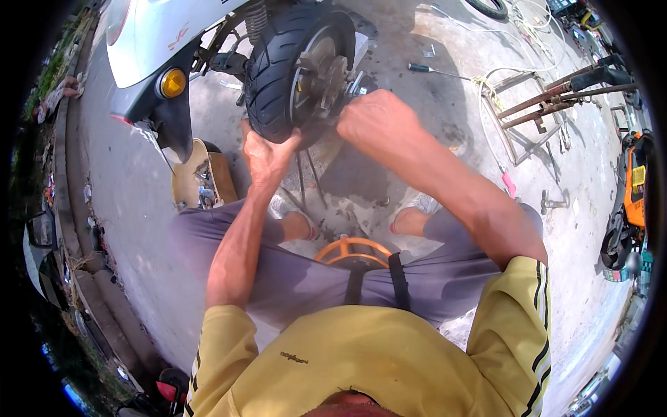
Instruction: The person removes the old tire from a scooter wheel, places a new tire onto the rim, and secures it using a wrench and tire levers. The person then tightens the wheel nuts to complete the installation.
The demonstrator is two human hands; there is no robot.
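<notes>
A scooter's rear wheel (272, 83) with a black treaded tyre stands in front of me, its hub and brake side turned to the right. My left hand (269, 154) grips the tyre from below, thumb on one side and fingers on the other. My right hand (375, 115) is closed in a fist just right of the hub. A shiny metal piece (358, 87) sticks out at the axle beside that fist; what the fingers hold is hidden. Above and left of the wheel are the scooter's white body panel (156, 45) and an orange turn signal (172, 83).
An open container (224, 177) of small parts sits by my left knee. Rightward lie a screwdriver (420, 68), a metal frame (514, 149) with rusty tubes, a hammer (554, 201) and a pale hose (517, 68). An orange machine (636, 177) stands far right.
</notes>
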